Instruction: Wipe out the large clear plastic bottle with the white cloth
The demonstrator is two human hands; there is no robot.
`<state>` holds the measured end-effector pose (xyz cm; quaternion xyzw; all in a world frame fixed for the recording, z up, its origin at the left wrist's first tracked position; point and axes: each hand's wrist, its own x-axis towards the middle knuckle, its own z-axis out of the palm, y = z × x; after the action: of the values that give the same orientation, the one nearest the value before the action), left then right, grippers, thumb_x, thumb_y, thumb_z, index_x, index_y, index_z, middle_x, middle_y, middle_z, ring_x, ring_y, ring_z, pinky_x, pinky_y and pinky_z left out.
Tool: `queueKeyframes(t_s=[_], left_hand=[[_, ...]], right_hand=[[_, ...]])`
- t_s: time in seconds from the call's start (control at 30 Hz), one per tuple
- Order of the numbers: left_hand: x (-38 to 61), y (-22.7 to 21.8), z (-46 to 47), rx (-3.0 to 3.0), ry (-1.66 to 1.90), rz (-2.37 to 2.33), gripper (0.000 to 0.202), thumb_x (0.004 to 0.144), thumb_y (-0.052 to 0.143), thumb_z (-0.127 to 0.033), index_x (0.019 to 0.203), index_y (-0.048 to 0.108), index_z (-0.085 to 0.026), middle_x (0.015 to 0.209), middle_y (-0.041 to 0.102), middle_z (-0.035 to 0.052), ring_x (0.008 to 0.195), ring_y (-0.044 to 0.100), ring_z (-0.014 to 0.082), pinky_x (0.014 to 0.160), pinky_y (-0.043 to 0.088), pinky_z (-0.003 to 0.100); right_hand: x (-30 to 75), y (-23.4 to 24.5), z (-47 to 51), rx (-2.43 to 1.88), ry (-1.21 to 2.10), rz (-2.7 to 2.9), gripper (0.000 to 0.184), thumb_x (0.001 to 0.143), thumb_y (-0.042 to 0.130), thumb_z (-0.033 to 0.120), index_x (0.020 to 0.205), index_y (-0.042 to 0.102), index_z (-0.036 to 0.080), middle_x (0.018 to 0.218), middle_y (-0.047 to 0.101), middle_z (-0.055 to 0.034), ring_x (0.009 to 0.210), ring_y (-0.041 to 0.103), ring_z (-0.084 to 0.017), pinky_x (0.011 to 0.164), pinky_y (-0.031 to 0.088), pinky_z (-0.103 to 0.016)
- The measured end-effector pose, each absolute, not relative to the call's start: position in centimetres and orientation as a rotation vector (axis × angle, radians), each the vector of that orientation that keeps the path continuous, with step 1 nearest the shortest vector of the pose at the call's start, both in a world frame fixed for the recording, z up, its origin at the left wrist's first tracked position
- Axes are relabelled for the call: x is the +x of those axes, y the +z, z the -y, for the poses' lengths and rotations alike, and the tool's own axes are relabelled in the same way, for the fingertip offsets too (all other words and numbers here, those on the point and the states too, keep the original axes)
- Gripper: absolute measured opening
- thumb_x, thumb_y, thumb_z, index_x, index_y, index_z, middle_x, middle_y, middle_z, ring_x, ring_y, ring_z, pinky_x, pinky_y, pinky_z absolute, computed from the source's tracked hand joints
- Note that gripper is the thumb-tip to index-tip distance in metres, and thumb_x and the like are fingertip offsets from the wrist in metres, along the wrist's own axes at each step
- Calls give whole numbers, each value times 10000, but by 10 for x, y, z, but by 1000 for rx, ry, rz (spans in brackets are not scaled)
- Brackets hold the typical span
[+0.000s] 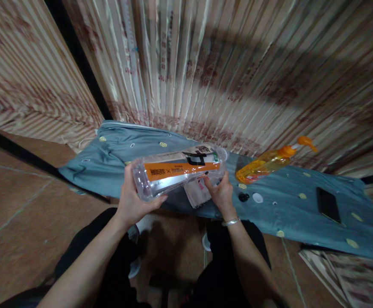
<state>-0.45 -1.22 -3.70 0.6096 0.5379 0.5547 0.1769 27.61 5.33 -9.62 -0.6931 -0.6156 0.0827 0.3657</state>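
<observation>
A large clear plastic bottle with an orange and silver label lies nearly sideways in the air, held between both my hands. My left hand grips its base end, thumb along the underside. Round the neck end, my right hand has its fingers partly hidden behind the bottle. Below the bottle, a white plastic packet with a pink mark rests on the cloth, close to my right hand. A small black cap-like piece and a white round cap lie just right of that hand.
A pump bottle of orange liquid stands on the blue patterned cloth at the right. Farther right lies a dark phone. Behind hangs a striped curtain. A black pole crosses the left side.
</observation>
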Motion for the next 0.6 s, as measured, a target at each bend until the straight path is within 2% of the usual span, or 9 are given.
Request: queueKeyframes(t_s=[0.3, 0.6], left_hand=[[-5, -39, 12, 1765, 1615, -1511, 1056, 625, 881, -617, 1459, 388, -196, 1367, 641, 173, 1219, 705, 373, 1028, 599, 530], [-5, -37, 12, 1748, 1620, -1491, 1063, 644, 863, -658, 1478, 409, -180, 1430, 605, 185, 1278, 677, 387, 1091, 576, 525]], right_hand=[[277, -97, -54, -1771, 225, 1595, 544, 854, 673, 569, 1171, 523, 154, 938, 760, -153, 831, 757, -328, 728, 575, -423], [277, -95, -53, -1816, 255, 1574, 519, 832, 712, 534, 1170, 529, 184, 947, 771, -135, 860, 760, -325, 741, 585, -419]])
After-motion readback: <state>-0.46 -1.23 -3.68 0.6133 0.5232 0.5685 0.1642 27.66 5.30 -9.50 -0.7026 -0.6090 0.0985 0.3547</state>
